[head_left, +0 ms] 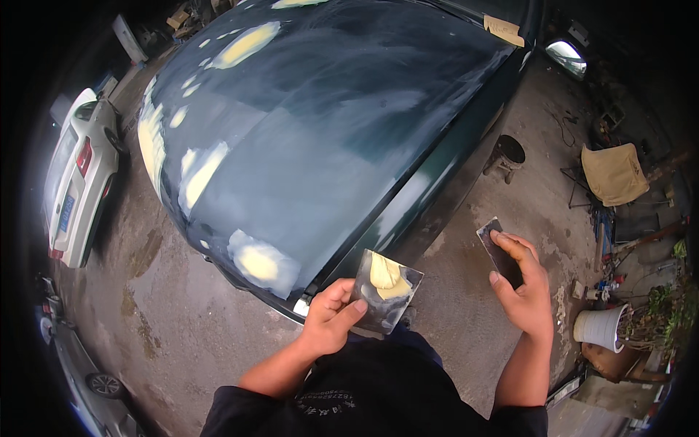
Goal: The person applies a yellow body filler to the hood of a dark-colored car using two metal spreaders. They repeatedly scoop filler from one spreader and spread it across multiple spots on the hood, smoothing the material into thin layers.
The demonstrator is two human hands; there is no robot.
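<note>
My left hand (pixel 331 320) is closed on the edge of a dark, flat mixing board (pixel 380 309), thumb on top. A mound of pale yellow putty (pixel 388 274) lies on the board's far half. Off to the right, my right hand (pixel 526 291) grips a dark, thin, rectangular putty spreader (pixel 501 251) between fingers and thumb, apart from the board. In front of me is a dark car hood (pixel 320 153), dull and sanded. Pale yellow filler patches mark it, one at its near corner (pixel 261 262) and several along its left edge.
A white car (pixel 81 175) stands at the left, with a grey car (pixel 91 371) nearer. On the right are a small round stool (pixel 507 154), a folding chair with a tan cover (pixel 614 173), and a white plant pot (pixel 601 328). A side mirror (pixel 566 58) juts out at the far right.
</note>
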